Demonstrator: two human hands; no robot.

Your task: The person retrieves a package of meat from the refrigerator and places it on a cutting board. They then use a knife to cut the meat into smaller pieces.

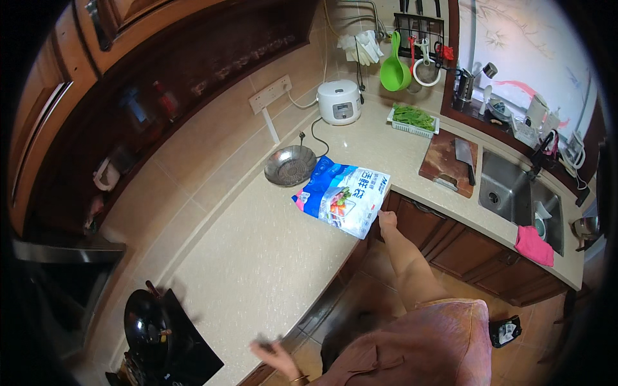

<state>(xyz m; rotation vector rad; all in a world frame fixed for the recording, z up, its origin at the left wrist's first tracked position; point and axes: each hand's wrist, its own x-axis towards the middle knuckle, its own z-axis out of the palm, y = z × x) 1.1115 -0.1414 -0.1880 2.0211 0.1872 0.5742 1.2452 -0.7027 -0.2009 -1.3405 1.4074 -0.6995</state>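
Observation:
My right hand (387,222) grips the lower right edge of a blue and white plastic bag (345,198), a printed package with food pictures and writing. The bag lies over the countertop's corner, beside a perforated metal bowl (290,166). My left hand (274,356) is at the counter's front edge, lower down in the view, fingers apart and holding nothing. Its fingertips look blurred.
A white rice cooker (340,103) and a basket of green vegetables (414,119) stand at the back. A cleaver (464,154) lies on a wooden cutting board (444,166) beside the sink (504,186). A black wok (147,321) sits on the hob at lower left.

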